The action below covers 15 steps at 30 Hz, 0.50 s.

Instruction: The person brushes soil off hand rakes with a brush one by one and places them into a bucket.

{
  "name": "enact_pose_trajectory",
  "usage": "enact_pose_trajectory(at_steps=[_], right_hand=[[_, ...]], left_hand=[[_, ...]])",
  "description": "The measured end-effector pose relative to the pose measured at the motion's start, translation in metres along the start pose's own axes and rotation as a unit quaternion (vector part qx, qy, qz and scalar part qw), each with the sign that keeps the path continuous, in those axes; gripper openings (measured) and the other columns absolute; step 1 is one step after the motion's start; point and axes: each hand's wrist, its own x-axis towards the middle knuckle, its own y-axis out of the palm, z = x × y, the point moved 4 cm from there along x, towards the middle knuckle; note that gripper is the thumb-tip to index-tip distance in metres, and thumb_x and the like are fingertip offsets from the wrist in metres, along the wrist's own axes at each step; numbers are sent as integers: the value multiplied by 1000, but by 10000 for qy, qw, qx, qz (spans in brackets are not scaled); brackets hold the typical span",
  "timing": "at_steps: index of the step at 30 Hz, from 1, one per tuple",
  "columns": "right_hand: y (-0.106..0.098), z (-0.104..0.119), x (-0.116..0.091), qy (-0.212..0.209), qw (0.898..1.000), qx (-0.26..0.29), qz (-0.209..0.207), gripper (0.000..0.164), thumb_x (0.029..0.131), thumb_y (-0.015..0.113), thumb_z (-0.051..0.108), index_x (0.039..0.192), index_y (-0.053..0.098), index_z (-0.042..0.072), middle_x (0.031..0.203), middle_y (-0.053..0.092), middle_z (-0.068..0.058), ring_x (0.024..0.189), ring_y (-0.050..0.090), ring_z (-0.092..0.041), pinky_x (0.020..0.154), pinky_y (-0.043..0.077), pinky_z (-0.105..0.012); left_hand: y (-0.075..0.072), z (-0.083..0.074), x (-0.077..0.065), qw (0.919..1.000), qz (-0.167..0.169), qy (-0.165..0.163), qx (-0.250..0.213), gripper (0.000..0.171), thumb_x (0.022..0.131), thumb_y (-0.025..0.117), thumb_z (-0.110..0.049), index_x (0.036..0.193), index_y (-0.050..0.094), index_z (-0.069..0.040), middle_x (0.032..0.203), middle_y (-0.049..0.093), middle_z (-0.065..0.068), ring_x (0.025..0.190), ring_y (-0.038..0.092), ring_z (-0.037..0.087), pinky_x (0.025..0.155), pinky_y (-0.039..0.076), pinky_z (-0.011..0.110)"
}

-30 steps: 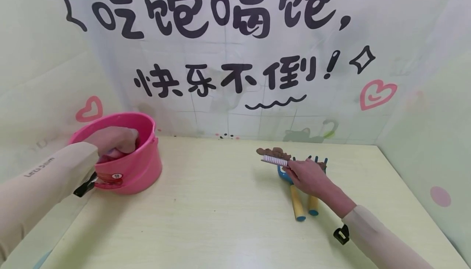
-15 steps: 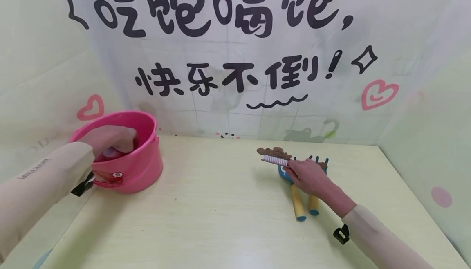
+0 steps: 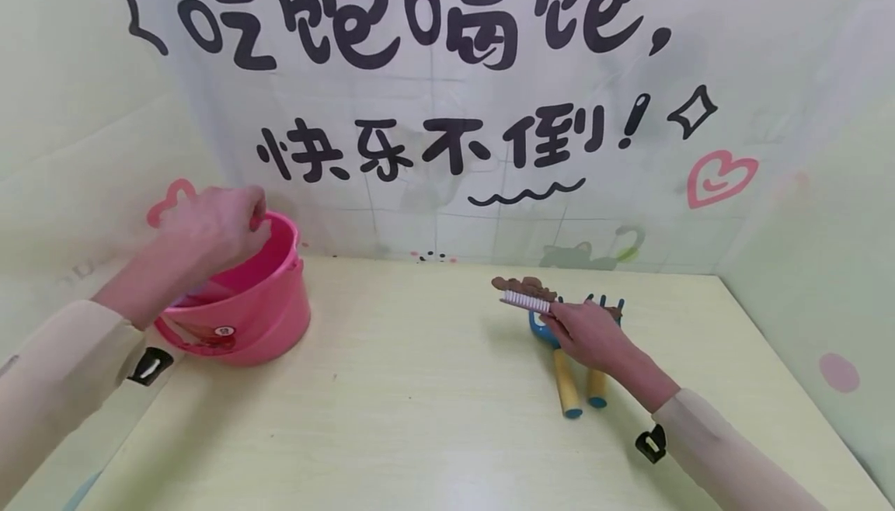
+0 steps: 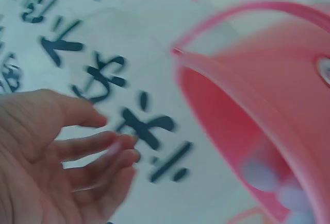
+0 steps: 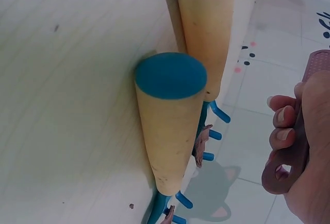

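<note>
My left hand [image 3: 213,224] is raised over the pink bucket [image 3: 276,325], fingers loosely bent. The left wrist view shows nothing between the fingers of the left hand [image 4: 72,157], with the open mouth of the bucket [image 4: 278,74] beside it. Whitish rounded things [image 4: 260,175] lie inside the bucket. My right hand [image 3: 594,332] grips a scrub brush [image 3: 524,304] by its handle, white bristles showing. Brown clumps [image 3: 527,287] overlap the bristles' top. Under the right hand lie two small blue hand rakes with wooden handles [image 3: 568,387]; the right hand partly hides their heads.
The pale wooden table [image 3: 391,418] carries the bucket at left and the rakes at right. Brown bits cling to the rake tines [image 5: 215,135]. Behind stands a white printed backdrop [image 3: 419,216], with a pale side wall [image 3: 825,262] at right.
My left hand was down inside the bucket in both earlier frames and has now risen above its rim. The right hand with the brush has stayed almost still.
</note>
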Motion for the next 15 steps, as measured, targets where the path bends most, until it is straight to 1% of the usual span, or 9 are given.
enact_pose_trajectory(at_steps=[2, 4, 6, 7, 8, 10, 12, 15], right_hand=[[-1, -1, 0, 96, 9999, 79, 3, 13, 90, 62, 18, 81, 54, 15, 59, 42, 12, 45, 37, -6, 42, 34, -23], [-4, -2, 0, 187, 9997, 169, -25, 11, 91, 61, 18, 83, 55, 14, 58, 42, 12, 44, 37, -6, 41, 34, -24], [-6, -3, 0, 249, 9993, 252, -88, 10, 91, 61, 17, 83, 55, 14, 58, 42, 11, 44, 38, -7, 40, 35, -24], [-8, -3, 1, 246, 9993, 265, -116, 10, 91, 61, 17, 83, 56, 14, 58, 42, 11, 44, 38, -7, 40, 35, -25], [-9, -4, 1, 233, 9992, 277, -139, 10, 91, 61, 17, 83, 56, 14, 58, 42, 11, 44, 38, -8, 40, 35, -25], [-10, -5, 2, 189, 9992, 307, -164, 9, 91, 60, 17, 84, 56, 14, 58, 42, 12, 45, 39, -8, 42, 36, -25], [-12, -5, 3, 156, 9993, 295, -180, 12, 92, 60, 19, 82, 55, 15, 58, 42, 12, 46, 39, -7, 43, 36, -25], [-15, -6, 3, 194, 9990, 374, -151, 13, 93, 59, 23, 84, 56, 14, 59, 43, 11, 47, 40, -7, 44, 36, -26]], left_hand=[[-10, -17, -10, 9982, -557, 214, -35, 23, 84, 60, -17, 99, 48, -6, 80, 53, 13, 62, 51, 28, 41, 40, 35], [-16, -36, -20, 9938, -988, 509, -95, 22, 85, 59, -17, 101, 49, -6, 82, 54, 12, 61, 51, 26, 40, 41, 34], [-17, -54, -29, 9894, -1232, 737, -226, 23, 84, 61, -18, 101, 50, -7, 83, 55, 10, 58, 51, 23, 42, 43, 33], [-16, -62, -33, 9877, -1295, 828, -288, 23, 84, 62, -18, 101, 51, -7, 83, 56, 9, 55, 51, 21, 42, 43, 31], [-14, -70, -37, 9863, -1319, 910, -382, 22, 85, 61, -19, 101, 52, -8, 83, 57, 8, 53, 51, 20, 41, 43, 30], [-5, -83, -42, 9855, -1205, 1026, -609, 21, 86, 61, -20, 102, 53, -10, 83, 59, 5, 49, 51, 17, 41, 44, 28], [7, -95, -43, 9861, -917, 1117, -819, 17, 88, 59, -22, 101, 54, -12, 83, 60, 3, 49, 51, 15, 42, 44, 27], [33, -112, -39, 9843, -365, 1269, -1173, 13, 90, 56, -23, 99, 56, -14, 81, 60, 0, 53, 53, 14, 44, 45, 25]])
